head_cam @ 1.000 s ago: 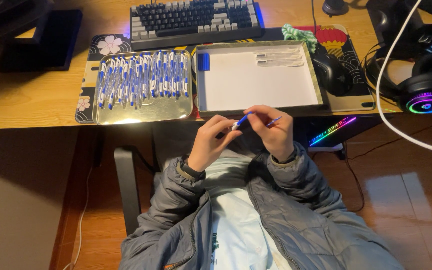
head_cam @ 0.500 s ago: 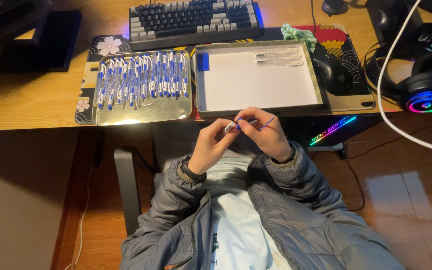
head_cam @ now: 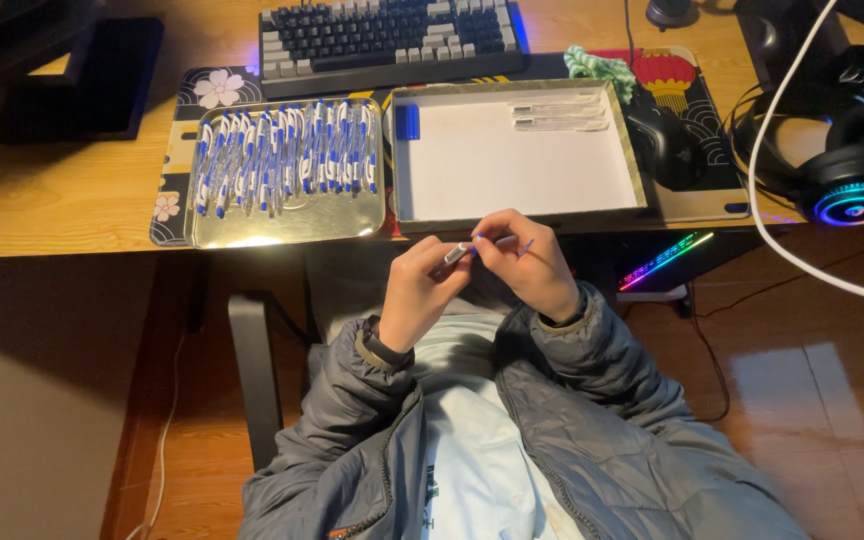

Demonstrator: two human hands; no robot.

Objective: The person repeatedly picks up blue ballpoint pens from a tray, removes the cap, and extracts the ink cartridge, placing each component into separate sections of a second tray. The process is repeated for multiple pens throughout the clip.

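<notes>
at a wooden desk (head_cam: 62, 200), a silver tray (head_cam: 287, 228) remains crowded with blue-and-white pens while the white tray (head_cam: 512, 165) holds only a few parts, so most work looks undone; the left hand (head_cam: 422, 290) and right hand (head_cam: 530, 265) pinch one pen (head_cam: 458, 252) over the lap.

- A wooden desk (head_cam: 62, 205) carries everything.
- A patterned desk mat (head_cam: 214, 90) lies across its middle.
- A keyboard (head_cam: 392, 38) sits far centre.
- A metal tray (head_cam: 287, 225) lies near left.
- A white-floored tray (head_cam: 512, 160) sits just right of it.
- A headset (head_cam: 852, 175) lies at the right.
</notes>
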